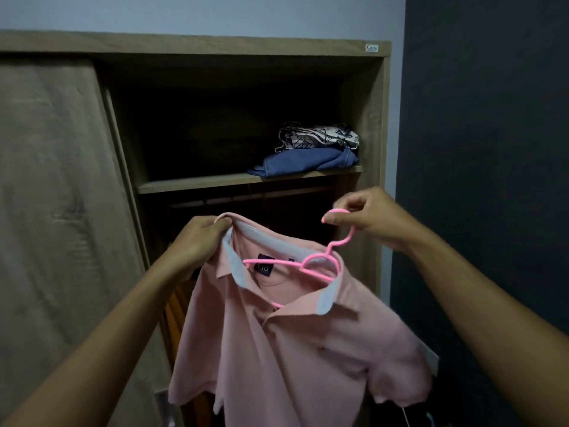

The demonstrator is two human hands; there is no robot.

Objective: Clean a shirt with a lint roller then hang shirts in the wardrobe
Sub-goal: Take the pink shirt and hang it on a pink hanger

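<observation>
Drooping pink polo [292, 349] on pink hanger [277, 262]; left grip [203, 238] pinches collar [271, 238], right grip [369, 217] holds hook [337, 212].

Shirt [277, 349]: we see soft pink cloth, matt, finely textured.
Hanger [320, 260]: we read it as smooth pink plastic (faint sheen).
Wardrobe [215, 46]: matt wood grain.
Folded clothes [308, 163]: matt cloth.

A patterned cloth [320, 137] lies atop a folded blue garment [304, 163] (dark wall [486, 149] beside).

Both forearms extended forward, raised. Left hand [197, 241] pinched the collar of the pink polo shirt [292, 349]; right hand [374, 218], slightly higher, pinched the hook of the pink hanger [320, 257].
</observation>
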